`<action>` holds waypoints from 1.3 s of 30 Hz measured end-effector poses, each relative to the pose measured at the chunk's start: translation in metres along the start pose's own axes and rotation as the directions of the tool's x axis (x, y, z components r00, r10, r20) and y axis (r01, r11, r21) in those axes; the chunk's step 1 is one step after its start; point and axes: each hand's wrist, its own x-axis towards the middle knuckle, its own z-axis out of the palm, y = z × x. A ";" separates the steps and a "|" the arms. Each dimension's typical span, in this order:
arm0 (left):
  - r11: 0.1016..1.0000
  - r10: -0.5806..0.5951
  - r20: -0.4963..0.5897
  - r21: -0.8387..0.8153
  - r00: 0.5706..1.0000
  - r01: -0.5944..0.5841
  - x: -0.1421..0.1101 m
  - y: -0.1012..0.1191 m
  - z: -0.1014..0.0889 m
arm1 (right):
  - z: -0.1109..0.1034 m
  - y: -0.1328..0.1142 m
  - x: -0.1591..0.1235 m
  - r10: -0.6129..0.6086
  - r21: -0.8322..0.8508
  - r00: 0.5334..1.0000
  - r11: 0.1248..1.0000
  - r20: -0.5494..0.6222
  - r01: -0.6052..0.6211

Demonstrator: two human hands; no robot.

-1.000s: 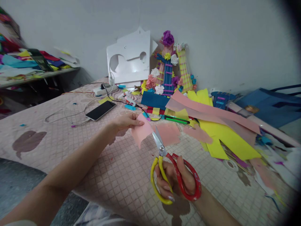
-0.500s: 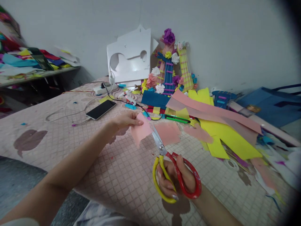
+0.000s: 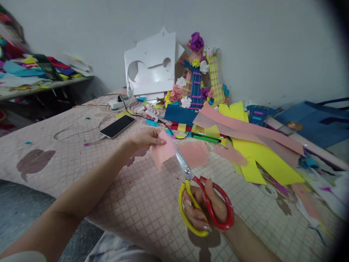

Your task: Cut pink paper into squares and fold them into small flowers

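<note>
Between the thumb and fingers of my left hand (image 3: 148, 139) is a folded piece of pink paper (image 3: 163, 152), held above the table. My right hand (image 3: 200, 205) grips a pair of scissors (image 3: 187, 173) with one yellow and one red handle, fingers through the loops. The blades point up and left, nearly closed, at the right edge of the pink paper. Whether they bite into it I cannot tell. Just behind the blades, flat pink pieces (image 3: 194, 153) lie on the table, and a green utility knife (image 3: 205, 137) rests beyond them.
A phone (image 3: 117, 126) on a cable lies left of my hand. Behind are a hot glue gun (image 3: 149, 112), a white power strip (image 3: 117, 104) and paper-flower guitar crafts (image 3: 195, 87). Yellow sheets (image 3: 261, 163) and long pink strips (image 3: 251, 130) spread to the right.
The scissors' handles have come slightly closer together and the blades have narrowed at the paper's edge. My left hand keeps the pink paper in nearly the same place.
</note>
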 end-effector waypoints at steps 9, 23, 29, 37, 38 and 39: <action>1.000 0.000 0.021 -0.015 1.000 0.000 0.001 -0.003 -0.003 | -0.005 0.004 -0.001 0.012 -0.007 1.000 1.000 -0.003 -0.012; 0.999 -0.003 0.057 0.048 0.998 0.000 -0.003 0.007 0.011 | 0.001 0.001 0.001 0.004 -0.055 1.000 0.998 0.001 -0.004; 0.999 0.007 0.058 0.049 0.998 -0.010 -0.004 0.008 0.012 | 0.001 0.002 0.000 -0.003 -0.005 0.999 1.000 0.033 0.003; 0.998 0.032 0.071 0.054 0.997 -0.036 -0.002 0.006 0.008 | -0.002 0.003 0.000 -0.003 0.058 0.999 0.998 0.048 0.000; 0.998 0.034 0.066 0.050 0.997 -0.037 -0.002 0.005 0.007 | -0.002 0.003 0.000 -0.009 0.068 0.998 0.998 0.059 0.004; 0.998 0.038 0.064 0.045 0.997 -0.041 -0.002 0.005 0.007 | -0.002 0.003 0.000 -0.014 0.074 0.998 0.997 0.067 0.009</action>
